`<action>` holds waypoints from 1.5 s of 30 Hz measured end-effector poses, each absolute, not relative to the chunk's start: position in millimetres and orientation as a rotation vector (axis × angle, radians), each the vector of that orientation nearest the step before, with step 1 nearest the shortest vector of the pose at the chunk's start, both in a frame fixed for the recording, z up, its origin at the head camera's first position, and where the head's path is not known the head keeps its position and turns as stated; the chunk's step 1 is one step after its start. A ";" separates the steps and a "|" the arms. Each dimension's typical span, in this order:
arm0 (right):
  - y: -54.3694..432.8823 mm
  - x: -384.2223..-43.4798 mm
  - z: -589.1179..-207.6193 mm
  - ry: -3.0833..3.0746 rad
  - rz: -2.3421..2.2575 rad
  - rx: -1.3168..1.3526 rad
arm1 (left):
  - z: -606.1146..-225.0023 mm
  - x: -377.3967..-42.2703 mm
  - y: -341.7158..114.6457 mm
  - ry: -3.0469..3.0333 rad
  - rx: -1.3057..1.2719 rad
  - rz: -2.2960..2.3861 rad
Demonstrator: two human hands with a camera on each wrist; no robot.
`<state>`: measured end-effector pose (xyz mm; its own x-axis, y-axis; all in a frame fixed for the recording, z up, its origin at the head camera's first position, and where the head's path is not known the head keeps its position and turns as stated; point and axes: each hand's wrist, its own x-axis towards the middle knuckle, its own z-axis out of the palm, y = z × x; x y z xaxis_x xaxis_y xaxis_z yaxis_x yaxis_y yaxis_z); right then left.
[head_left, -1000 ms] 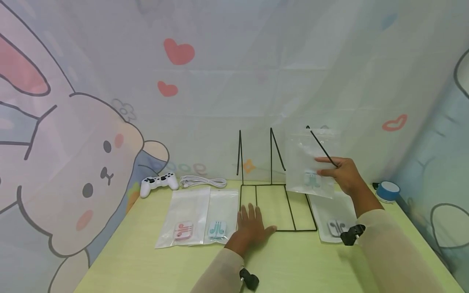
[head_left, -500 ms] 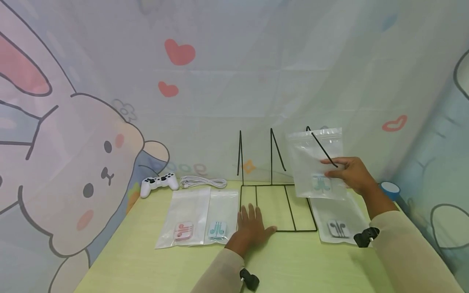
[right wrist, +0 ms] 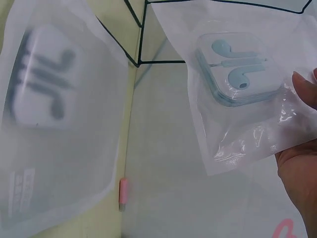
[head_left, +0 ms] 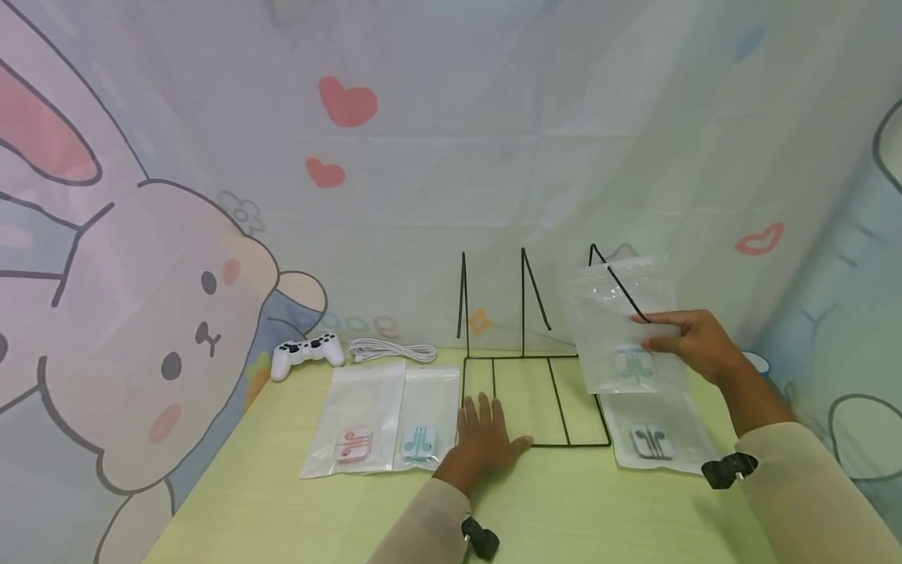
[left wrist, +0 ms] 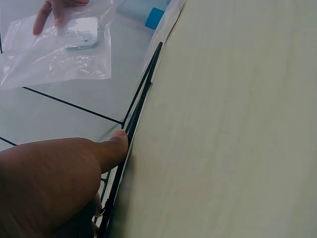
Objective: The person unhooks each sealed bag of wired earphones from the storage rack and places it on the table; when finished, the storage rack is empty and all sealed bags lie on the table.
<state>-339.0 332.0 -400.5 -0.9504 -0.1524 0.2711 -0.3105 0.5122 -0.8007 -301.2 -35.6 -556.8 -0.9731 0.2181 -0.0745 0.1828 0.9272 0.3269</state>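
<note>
My right hand [head_left: 698, 341] pinches a clear zip bag [head_left: 613, 313] between thumb and fingers. Inside it is a square case of teal earphones [right wrist: 237, 69]. A black wire hook [head_left: 620, 290] of the display rack [head_left: 557, 399] slants across the front of this bag; whether it passes through the bag cannot be told. My left hand [head_left: 486, 442] rests with fingers spread on the rack's base at its front left, the thumb [left wrist: 116, 146] along the front bar. Below the held bag lies another bag with dark earphones [head_left: 651, 442].
Left of the rack lie bags with pink earphones [head_left: 353, 444] and teal earphones [head_left: 419, 443]. Behind them are a white game controller [head_left: 306, 354] and a coiled white cable [head_left: 391, 350]. Two more hooks [head_left: 523, 290] rise from the rack's back. A blue round object [left wrist: 155, 18] stands at the right.
My right hand has moved right and slightly down, taking the teal earphone bag with it toward the hook's outer end. The left hand has stayed in place on the rack.
</note>
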 end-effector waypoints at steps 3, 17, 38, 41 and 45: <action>334.8 -335.1 -401.8 -2.584 1.407 0.406 | -554.8 -299.3 -35.8 2.972 0.310 0.500; 343.1 -307.9 -404.4 -2.576 1.372 0.481 | -549.1 -294.9 -36.1 2.969 0.308 0.487; 346.5 -279.1 -412.9 -2.509 1.204 0.558 | -555.2 -300.5 -36.4 2.972 0.306 0.491; 347.0 -275.5 -413.5 -2.506 1.199 0.563 | -559.2 -303.6 -36.5 2.980 0.313 0.486; 348.9 -270.2 -413.9 -2.478 1.211 0.598 | -560.4 -304.4 -36.9 2.978 0.323 0.482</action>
<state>-270.2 348.9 -413.9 -0.8619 -0.2279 0.4530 -0.4975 0.5536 -0.6678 -304.4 -36.9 -560.4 -0.9716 0.2256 -0.0715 0.1916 0.9271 0.3221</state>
